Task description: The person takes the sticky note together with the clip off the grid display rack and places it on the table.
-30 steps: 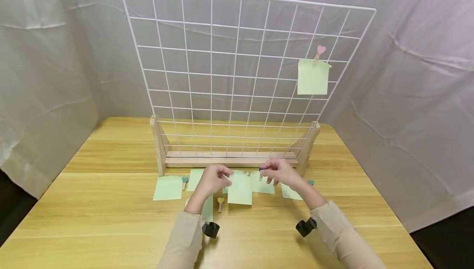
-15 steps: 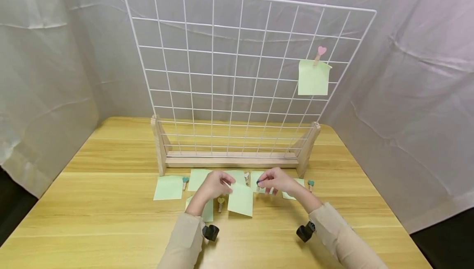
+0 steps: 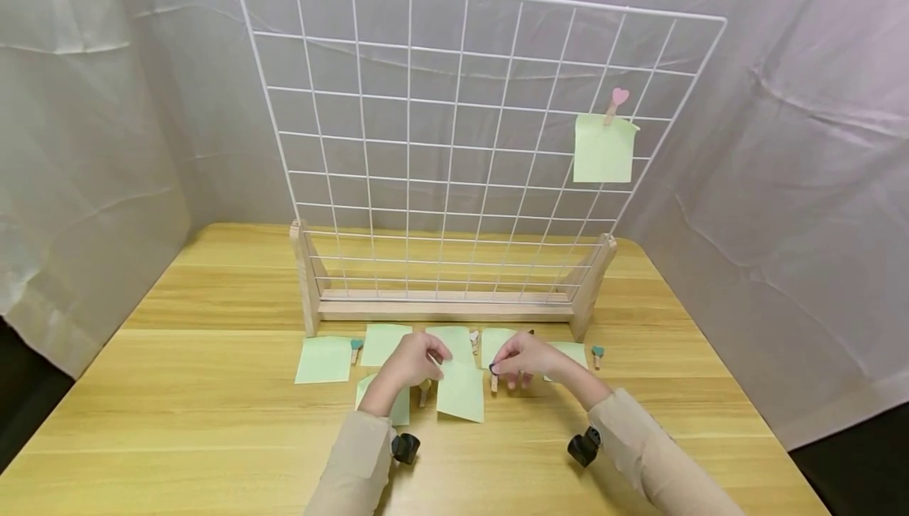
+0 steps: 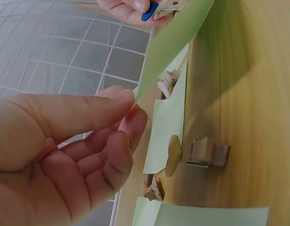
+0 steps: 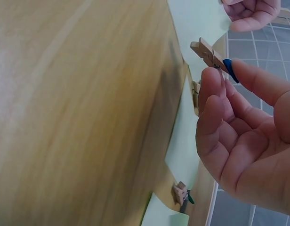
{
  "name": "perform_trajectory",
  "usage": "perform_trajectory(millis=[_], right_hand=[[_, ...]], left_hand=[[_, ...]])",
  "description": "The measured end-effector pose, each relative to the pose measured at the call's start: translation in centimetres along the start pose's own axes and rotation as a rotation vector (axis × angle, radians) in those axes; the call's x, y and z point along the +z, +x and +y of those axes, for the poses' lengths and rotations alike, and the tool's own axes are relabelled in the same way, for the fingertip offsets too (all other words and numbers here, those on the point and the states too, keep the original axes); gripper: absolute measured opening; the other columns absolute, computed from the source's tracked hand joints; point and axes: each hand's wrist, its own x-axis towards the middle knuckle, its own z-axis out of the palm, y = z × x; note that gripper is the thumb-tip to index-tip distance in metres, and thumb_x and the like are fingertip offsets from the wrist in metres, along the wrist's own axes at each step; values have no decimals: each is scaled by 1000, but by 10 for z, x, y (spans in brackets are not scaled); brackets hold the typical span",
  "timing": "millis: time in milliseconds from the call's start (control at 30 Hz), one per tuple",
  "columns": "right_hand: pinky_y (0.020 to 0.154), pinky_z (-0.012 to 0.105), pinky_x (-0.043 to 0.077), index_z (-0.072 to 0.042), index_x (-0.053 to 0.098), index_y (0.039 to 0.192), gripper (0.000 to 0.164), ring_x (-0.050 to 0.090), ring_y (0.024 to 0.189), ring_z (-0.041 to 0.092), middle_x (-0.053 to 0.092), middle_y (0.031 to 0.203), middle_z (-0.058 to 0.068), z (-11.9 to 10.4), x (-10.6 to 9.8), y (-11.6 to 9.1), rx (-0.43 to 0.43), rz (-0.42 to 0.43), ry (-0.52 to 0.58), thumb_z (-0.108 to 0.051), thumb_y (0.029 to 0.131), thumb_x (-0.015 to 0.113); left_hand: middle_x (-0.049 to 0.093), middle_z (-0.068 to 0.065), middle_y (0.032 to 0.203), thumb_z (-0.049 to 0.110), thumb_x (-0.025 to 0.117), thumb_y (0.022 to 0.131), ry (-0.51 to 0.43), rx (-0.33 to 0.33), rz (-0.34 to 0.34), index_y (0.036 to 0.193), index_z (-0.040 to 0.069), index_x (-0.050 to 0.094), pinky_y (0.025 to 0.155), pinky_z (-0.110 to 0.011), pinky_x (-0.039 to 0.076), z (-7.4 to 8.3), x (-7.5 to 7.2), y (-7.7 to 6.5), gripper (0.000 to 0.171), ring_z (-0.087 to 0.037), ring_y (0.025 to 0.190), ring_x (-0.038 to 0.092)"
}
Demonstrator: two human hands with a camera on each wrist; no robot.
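My left hand point(image 3: 414, 360) pinches a pale green paper note point(image 3: 460, 398) by its upper left edge, between thumb and forefinger. The note is held just above the table, tilted in the left wrist view. To its right, my right hand point(image 3: 531, 360) pinches a small wooden clothespin point(image 5: 208, 54) with a blue top point(image 5: 230, 70). In the right wrist view the clothespin's free end points toward the held note, and whether they touch I cannot tell. A clothespin with a yellow heart point(image 4: 174, 155) lies beside the left hand.
A white wire grid point(image 3: 447, 141) stands in a wooden base point(image 3: 440, 311) behind the hands. A pink-heart clothespin point(image 3: 612, 110) holds a green note point(image 3: 605, 151) on it. Several notes, among them a left one point(image 3: 323, 360), and clothespins, one teal-topped point(image 3: 598, 356), lie on the table point(image 3: 177, 421).
My right hand has come down toward the table with the clothespin, slightly left. The held note has lowered and tilted forward, uncovering a note and a white-topped clothespin behind it.
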Motion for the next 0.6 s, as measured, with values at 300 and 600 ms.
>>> perform_trajectory(millis=[300, 600], right_hand=[[42, 20, 43, 4, 66, 84, 13, 56, 49, 12, 63, 67, 9, 4, 3, 0, 21, -49, -12, -8, 83, 61], [41, 20, 42, 4, 66, 83, 14, 57, 49, 14, 63, 67, 10, 6, 1, -1, 33, -47, -18, -9, 83, 61]], left_hand=[[58, -6, 72, -16, 69, 64, 77, 28, -33, 86, -3, 66, 60, -25, 47, -2, 3, 1, 25, -13, 67, 51], [58, -2, 64, -15, 62, 69, 126, 93, -14, 71, -2, 66, 55, -23, 45, -3, 9, 4, 14, -10, 57, 49]])
